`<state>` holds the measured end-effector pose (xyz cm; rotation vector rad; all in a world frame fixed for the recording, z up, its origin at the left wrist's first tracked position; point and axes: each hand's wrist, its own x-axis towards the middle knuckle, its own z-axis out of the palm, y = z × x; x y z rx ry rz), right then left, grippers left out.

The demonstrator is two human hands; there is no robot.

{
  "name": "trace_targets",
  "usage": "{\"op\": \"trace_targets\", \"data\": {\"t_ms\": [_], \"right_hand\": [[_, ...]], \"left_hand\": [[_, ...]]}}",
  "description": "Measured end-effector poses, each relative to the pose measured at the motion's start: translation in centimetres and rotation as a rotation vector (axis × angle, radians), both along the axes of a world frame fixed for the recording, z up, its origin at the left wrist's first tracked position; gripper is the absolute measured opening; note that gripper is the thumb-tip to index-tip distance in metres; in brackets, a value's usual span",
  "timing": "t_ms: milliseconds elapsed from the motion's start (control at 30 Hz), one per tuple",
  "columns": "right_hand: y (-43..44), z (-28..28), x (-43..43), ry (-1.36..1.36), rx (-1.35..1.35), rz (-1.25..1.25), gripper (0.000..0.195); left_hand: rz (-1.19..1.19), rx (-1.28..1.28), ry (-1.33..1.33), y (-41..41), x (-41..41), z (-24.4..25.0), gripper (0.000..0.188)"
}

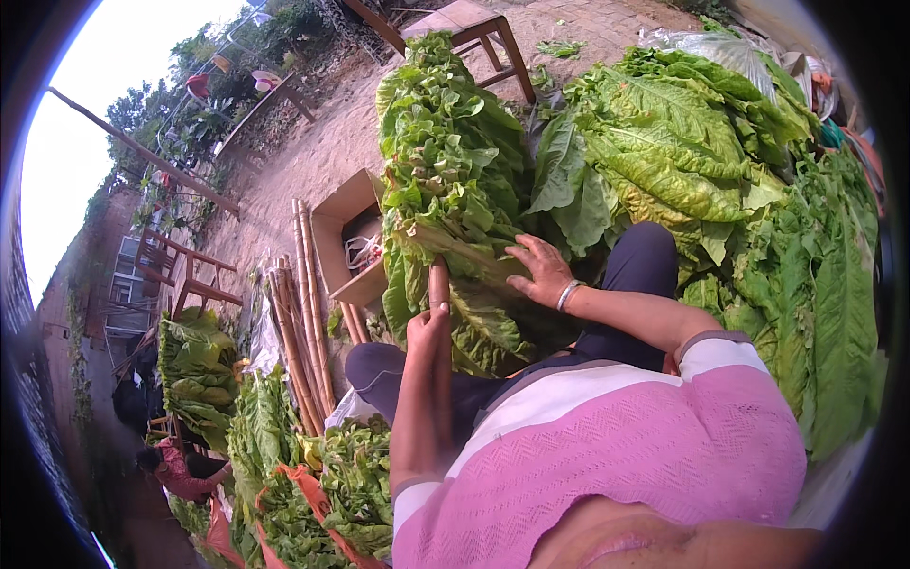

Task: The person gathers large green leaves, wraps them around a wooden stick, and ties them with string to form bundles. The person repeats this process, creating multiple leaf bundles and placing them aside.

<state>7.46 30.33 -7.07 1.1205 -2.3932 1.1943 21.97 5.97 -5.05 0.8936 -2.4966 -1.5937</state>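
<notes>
My left hand (pixel 426 326) grips the near end of a wooden pole (pixel 439 284), which runs back along my forearm. Large green leaves, apparently tobacco, hang in a thick row (pixel 448 156) along the pole's far part, stems bunched on top. My right hand (pixel 544 270), with a silver bracelet (pixel 567 294) at the wrist, is spread beside the near end of this row. Its fingers are apart and hold nothing; whether the fingertips touch a leaf, I cannot tell. The far end of the row reaches a wooden stool (pixel 462 18).
A big heap of loose leaves (pixel 661 135) lies to my right. At my left are a cardboard box (pixel 362 288) with string in it, bamboo poles (pixel 306 341) and leaf bundles (pixel 355 476) with orange cloth. Farther left sits another person (pixel 186 473). Behind stands a wooden chair (pixel 188 274).
</notes>
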Motion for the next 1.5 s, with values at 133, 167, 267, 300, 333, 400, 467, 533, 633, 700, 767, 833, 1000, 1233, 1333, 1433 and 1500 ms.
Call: {"op": "trace_targets", "data": {"t_ms": [133, 167, 267, 300, 333, 400, 467, 533, 633, 700, 767, 833, 1000, 1233, 1333, 1433, 1500], "right_hand": [[2.9, 0.7, 4.8, -0.139, 0.071, 0.421, 0.010], [3.3, -1.5, 5.8, -0.339, 0.139, 0.510, 0.014], [1.2, -12.0, 6.5, -0.718, 0.854, 0.580, 0.038], [-0.1, -16.5, 6.2, -0.695, 0.858, 0.660, 0.040], [-2.8, -18.7, 6.5, -0.887, 0.977, 0.651, 0.046], [-4.9, -20.6, 7.0, -1.030, 1.113, 0.621, 0.051], [-5.2, -20.6, 7.9, -1.060, 1.185, 0.674, 0.036], [-4.8, -21.4, 8.6, -1.118, 1.214, 0.712, 0.035], [-4.3, -22.9, 8.5, -1.234, 1.244, 0.730, 0.034], [-3.6, -24.0, 8.3, -1.327, 1.254, 0.726, 0.034], [-3.0, -24.7, 7.7, -1.417, 1.263, 0.717, 0.033], [-2.2, -24.9, 7.6, -1.500, 1.282, 0.721, 0.034], [-0.2, -24.5, 9.0, -1.653, 1.313, 0.686, 0.036], [2.2, -25.6, 13.7, -1.725, 1.261, 0.653, 0.041], [4.6, -26.1, 16.8, -1.805, 1.201, 0.662, 0.044], [2.7, -25.1, 19.1, -2.127, 0.847, 0.753, 0.048], [0.2, -16.2, 17.1, -2.054, 0.488, 0.685, 0.049]], "left_hand": [[0.117, 0.044, -0.039, -1.5, 1.4, -1.0, 0.053], [0.097, 0.061, -0.088, -1.0, 0.2, -1.2, 0.055], [0.039, -0.134, -0.114, 0.8, -2.2, 0.6, 0.060], [-0.021, -0.163, -0.136, 1.0, -2.2, 2.7, 0.060], [0.000, -0.163, -0.153, 0.7, -1.3, 2.5, 0.060], [0.007, -0.155, -0.147, 0.6, -0.4, 1.7, 0.060], [0.029, -0.137, -0.156, 0.9, 0.3, 2.0, 0.060], [0.010, -0.122, -0.173, 0.8, 0.4, 2.2, 0.058], [-0.019, -0.117, -0.211, 0.5, -0.3, 1.6, 0.057], [-0.027, -0.088, -0.177, 0.1, -0.7, 1.1, 0.056], [-0.073, -0.057, -0.209, -0.6, -1.4, 1.3, 0.056], [-0.122, -0.067, -0.223, -0.8, -1.3, 1.5, 0.053], [-0.108, 0.110, -0.196, -0.3, -1.6, 4.2, 0.053], [-0.050, 0.085, -0.154, 1.2, -0.4, 3.1, 0.053], [-0.001, 0.175, -0.207, 2.8, -0.3, 2.2, 0.054], [0.008, -0.037, -0.103, 4.4, -1.6, 0.4, 0.055], [-0.037, -0.003, -0.157, 4.9, -2.3, 0.5, 0.058]]}}
